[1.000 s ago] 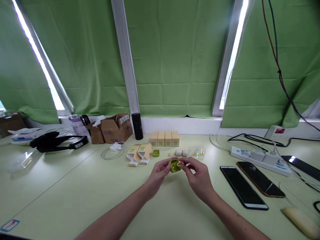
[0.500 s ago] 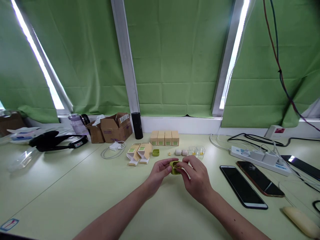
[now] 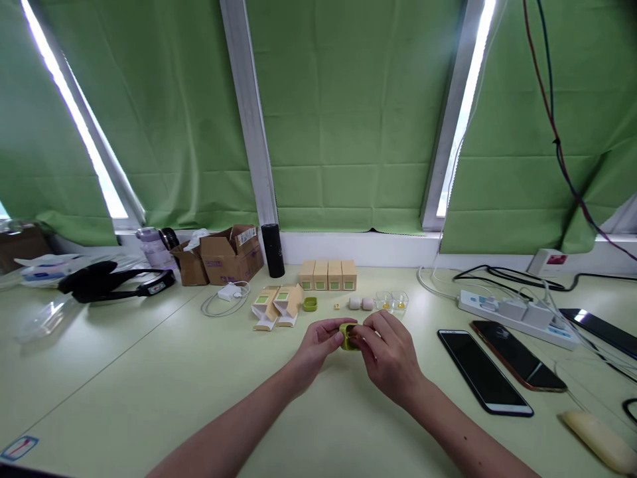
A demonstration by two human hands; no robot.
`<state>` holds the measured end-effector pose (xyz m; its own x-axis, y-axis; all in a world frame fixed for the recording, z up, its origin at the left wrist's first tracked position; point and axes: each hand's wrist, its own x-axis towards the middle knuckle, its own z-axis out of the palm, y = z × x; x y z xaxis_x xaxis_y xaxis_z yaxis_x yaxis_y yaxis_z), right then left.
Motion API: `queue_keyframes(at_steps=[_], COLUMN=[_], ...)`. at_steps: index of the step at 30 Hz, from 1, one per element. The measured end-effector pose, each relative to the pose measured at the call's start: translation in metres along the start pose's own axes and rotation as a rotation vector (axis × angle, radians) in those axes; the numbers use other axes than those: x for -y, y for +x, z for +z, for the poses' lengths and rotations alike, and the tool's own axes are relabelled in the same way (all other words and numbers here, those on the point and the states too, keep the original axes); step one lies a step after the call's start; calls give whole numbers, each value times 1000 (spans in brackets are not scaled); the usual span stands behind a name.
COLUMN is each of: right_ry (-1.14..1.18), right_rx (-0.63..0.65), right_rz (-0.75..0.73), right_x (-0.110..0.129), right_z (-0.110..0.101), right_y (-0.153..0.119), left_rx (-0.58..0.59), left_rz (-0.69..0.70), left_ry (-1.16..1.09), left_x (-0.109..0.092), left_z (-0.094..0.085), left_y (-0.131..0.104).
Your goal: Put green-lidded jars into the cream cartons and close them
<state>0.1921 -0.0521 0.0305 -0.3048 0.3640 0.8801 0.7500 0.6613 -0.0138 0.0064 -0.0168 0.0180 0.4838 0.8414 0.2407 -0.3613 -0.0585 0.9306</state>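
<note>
My left hand (image 3: 318, 342) holds a small green square case (image 3: 344, 342) between thumb and fingers, its open side turned to the right. My right hand (image 3: 393, 352) is closed in a pinch, its fingertips at the case's opening; what they hold, if anything, is hidden. Beyond the hands lie a similar green case (image 3: 310, 304) and a tiny yellow piece (image 3: 337, 307). Two pale pinkish cylinders (image 3: 367, 304) lie beside clear cups (image 3: 399, 300) with yellow bits in them. Two opened kraft cartons (image 3: 288, 302) are to the left, with several closed kraft boxes (image 3: 321, 273) behind.
A black cylinder (image 3: 273, 250) and a brown cardboard box (image 3: 229, 259) stand by the wall. A white charger (image 3: 229, 291) with its cable lies at left. To the right are phones (image 3: 482, 372), a power strip (image 3: 517, 320), cables and a beige mouse (image 3: 600, 441).
The green case has shifted very slightly right and down in my left hand. My right fingertips have moved a little and now cover more of its opening.
</note>
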Motion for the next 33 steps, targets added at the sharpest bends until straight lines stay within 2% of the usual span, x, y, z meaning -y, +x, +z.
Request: queue_keyframes(at_steps=[19, 29, 33], right_ry=[78, 154, 209], right_rx=[-40, -4, 27], right_rz=[-26, -78, -69], right_x=[3, -6, -7], right_z=[6, 1, -2], right_y=[-1, -4, -5], left_rx=[72, 39, -41], left_rz=[-13, 2, 41], left_ry=[4, 43, 109], left_x=[3, 2, 3], left_z=[-2, -3, -9], left_y=[1, 3, 6])
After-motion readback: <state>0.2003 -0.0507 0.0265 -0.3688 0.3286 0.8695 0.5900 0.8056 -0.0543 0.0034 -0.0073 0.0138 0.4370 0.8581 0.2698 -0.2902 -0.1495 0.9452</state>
